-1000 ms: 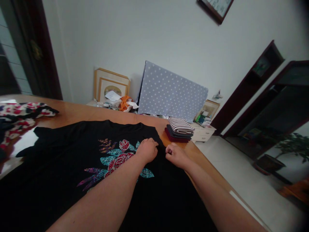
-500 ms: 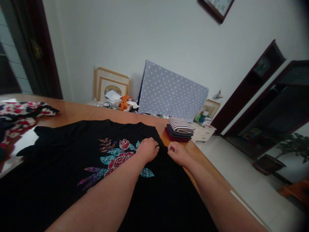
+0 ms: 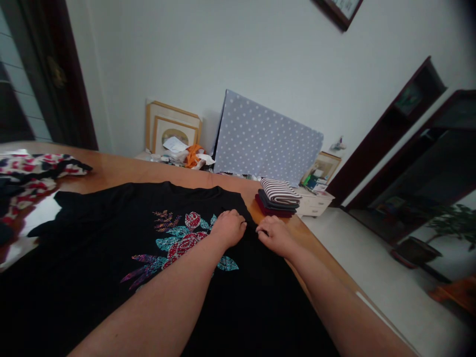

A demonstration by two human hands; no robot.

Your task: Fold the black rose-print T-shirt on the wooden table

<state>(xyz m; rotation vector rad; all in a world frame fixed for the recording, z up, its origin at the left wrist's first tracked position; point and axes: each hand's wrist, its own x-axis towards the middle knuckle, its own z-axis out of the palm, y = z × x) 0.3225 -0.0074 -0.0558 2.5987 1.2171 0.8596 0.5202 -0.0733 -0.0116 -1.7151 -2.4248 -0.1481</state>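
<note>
A black T-shirt (image 3: 111,218) lies spread on the table, its front covered with a sparkling flower design (image 3: 189,238) in red, teal and purple. My left hand (image 3: 229,228) is on the shirt near the shoulder at the right, fingers bent down onto the cloth. Just across from it, my right hand (image 3: 274,235) has its fingers curled at the shirt's sleeve edge, thumb and forefinger close together on the fabric. A small gap of black cloth lies between the two hands. My fingertips are partly hidden.
Folded clothes (image 3: 279,197), striped on top, are stacked on the wooden table (image 3: 111,166) beyond my right hand. A patterned garment (image 3: 37,173) lies at the left. Behind stand a dotted grey cloth cover (image 3: 267,136) and framed pictures (image 3: 174,124). Floor (image 3: 345,243) shows at right.
The right hand's fingers have loosened a little from a tighter curl and shifted slightly left. My left hand stays almost in place. The shirt lies nearly unchanged.
</note>
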